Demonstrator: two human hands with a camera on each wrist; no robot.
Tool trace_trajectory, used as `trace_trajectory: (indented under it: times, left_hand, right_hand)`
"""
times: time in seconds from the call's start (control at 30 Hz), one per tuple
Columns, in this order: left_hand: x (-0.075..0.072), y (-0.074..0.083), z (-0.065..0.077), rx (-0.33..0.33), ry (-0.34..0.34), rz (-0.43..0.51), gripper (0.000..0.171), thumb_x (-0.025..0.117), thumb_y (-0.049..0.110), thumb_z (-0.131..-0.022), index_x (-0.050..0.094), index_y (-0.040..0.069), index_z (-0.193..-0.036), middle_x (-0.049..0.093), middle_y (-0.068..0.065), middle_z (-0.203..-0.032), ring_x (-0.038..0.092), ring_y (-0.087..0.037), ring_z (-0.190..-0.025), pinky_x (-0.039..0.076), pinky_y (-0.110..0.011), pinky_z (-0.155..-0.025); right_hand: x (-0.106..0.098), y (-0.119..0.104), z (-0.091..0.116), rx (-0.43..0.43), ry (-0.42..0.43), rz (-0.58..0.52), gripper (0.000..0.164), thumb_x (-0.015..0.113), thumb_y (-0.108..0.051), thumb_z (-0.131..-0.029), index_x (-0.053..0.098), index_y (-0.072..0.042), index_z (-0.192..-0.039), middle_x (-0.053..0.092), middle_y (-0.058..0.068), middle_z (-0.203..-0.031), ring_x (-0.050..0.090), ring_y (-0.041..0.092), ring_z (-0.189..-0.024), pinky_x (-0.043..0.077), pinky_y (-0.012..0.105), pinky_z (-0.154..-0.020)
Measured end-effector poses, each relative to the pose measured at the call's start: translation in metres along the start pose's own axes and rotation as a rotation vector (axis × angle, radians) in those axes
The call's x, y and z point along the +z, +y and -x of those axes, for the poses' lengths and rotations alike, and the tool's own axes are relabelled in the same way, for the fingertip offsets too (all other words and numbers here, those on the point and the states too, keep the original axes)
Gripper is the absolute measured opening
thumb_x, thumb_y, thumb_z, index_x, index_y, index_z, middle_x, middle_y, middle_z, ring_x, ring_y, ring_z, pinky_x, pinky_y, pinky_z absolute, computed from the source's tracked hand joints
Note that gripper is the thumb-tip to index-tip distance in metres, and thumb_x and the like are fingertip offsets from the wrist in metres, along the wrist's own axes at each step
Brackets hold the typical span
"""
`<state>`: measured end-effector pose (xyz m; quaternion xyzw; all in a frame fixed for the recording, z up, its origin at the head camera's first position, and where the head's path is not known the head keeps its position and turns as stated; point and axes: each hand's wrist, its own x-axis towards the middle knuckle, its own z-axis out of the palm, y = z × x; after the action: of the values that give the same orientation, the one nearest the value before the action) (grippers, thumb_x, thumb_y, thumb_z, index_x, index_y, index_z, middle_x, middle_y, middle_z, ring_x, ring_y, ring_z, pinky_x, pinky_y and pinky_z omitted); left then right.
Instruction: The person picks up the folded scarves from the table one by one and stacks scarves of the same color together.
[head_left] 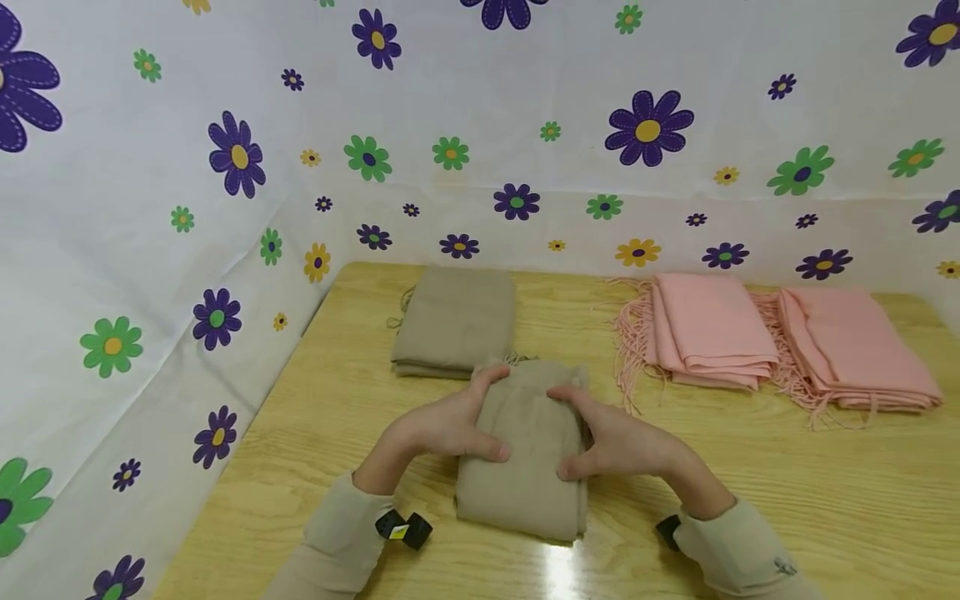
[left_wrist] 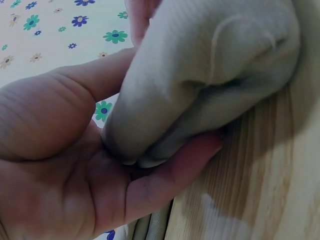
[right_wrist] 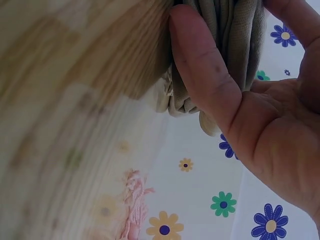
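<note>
A folded beige scarf [head_left: 528,483] lies on the table near the front, between both hands. My left hand [head_left: 450,423] grips its left side, thumb on top. From the right, my right hand [head_left: 622,446] holds the opposite side, its thumb also over the upper face. In the left wrist view the folded edge of the scarf [left_wrist: 165,75] sits between the thumb and fingers of the left hand [left_wrist: 65,150]. The right wrist view shows several layers of the scarf [right_wrist: 240,45] against the fingers of the right hand [right_wrist: 270,125].
Another folded beige scarf [head_left: 461,321] lies just behind, at the back left of the wooden table [head_left: 315,417]. Two folded pink scarves, one [head_left: 712,325] nearer the middle and one [head_left: 862,346] farther right, have loose fringes. A flower-printed sheet [head_left: 465,92] hangs behind and at left.
</note>
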<state>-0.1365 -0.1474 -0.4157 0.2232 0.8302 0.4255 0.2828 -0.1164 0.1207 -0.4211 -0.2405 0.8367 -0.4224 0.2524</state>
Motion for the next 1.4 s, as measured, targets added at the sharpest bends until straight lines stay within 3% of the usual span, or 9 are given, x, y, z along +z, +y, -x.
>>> trace_trajectory:
  times: [0.17, 0.4, 0.73, 0.93, 1.13, 1.4]
  left_hand:
    - [0.0004, -0.0022, 0.0000, -0.014, -0.008, -0.021, 0.105, 0.081, 0.025, -0.084, 0.008, 0.014, -0.158, 0.033, -0.021, -0.151, 0.045, -0.030, -0.130, 0.033, -0.048, -0.111]
    - [-0.0013, -0.0032, -0.0002, -0.016, -0.018, -0.070, 0.103, 0.082, 0.028, -0.083, 0.013, 0.012, -0.157, 0.037, -0.019, -0.149, 0.045, -0.028, -0.129, 0.034, -0.047, -0.110]
    - [-0.0019, -0.0029, 0.0042, -0.038, -0.037, -0.147, 0.099, 0.082, 0.034, -0.082, 0.019, 0.013, -0.156, 0.053, -0.017, -0.131, 0.055, -0.024, -0.113, 0.042, -0.044, -0.102]
    - [-0.0008, 0.0005, 0.0063, -0.054, -0.057, -0.191, 0.099, 0.082, 0.035, -0.081, 0.020, 0.012, -0.154, 0.055, -0.016, -0.129, 0.055, -0.024, -0.114, 0.042, -0.044, -0.101]
    - [-0.0012, -0.0051, 0.0022, -0.032, -0.028, -0.142, 0.101, 0.082, 0.031, -0.083, 0.015, 0.012, -0.156, 0.054, -0.019, -0.130, 0.056, -0.024, -0.112, 0.041, -0.044, -0.103]
    - [-0.0008, -0.0070, -0.0007, -0.031, -0.009, -0.105, 0.103, 0.083, 0.029, -0.082, 0.014, 0.011, -0.157, 0.044, -0.019, -0.143, 0.049, -0.028, -0.124, 0.036, -0.046, -0.108]
  right_hand:
    - [0.0000, 0.0023, -0.0005, 0.011, -0.010, 0.033, 0.094, 0.082, -0.027, -0.082, 0.026, -0.010, -0.155, 0.035, 0.024, -0.152, 0.043, 0.032, -0.132, 0.034, 0.052, -0.109]
    - [-0.0003, 0.0041, -0.0009, -0.013, -0.023, 0.037, 0.092, 0.082, -0.028, -0.083, 0.027, -0.008, -0.154, 0.036, 0.025, -0.151, 0.043, 0.034, -0.132, 0.034, 0.053, -0.108]
    - [0.0008, 0.0021, -0.0004, -0.021, -0.085, 0.037, 0.092, 0.081, -0.029, -0.084, 0.026, -0.004, -0.154, 0.040, 0.025, -0.148, 0.044, 0.034, -0.132, 0.034, 0.053, -0.108]
    - [0.0016, -0.0005, 0.0007, -0.001, -0.113, 0.070, 0.093, 0.081, -0.033, -0.083, 0.026, -0.005, -0.154, 0.045, 0.023, -0.144, 0.049, 0.031, -0.126, 0.038, 0.051, -0.105]
    - [0.0032, 0.0007, -0.0006, 0.002, -0.067, 0.058, 0.093, 0.080, -0.029, -0.084, 0.025, -0.006, -0.155, 0.041, 0.023, -0.148, 0.047, 0.030, -0.128, 0.037, 0.050, -0.107]
    - [0.0012, 0.0067, -0.0018, -0.001, -0.042, 0.077, 0.093, 0.081, -0.031, -0.083, 0.027, -0.009, -0.155, 0.043, 0.022, -0.146, 0.051, 0.028, -0.120, 0.041, 0.048, -0.101]
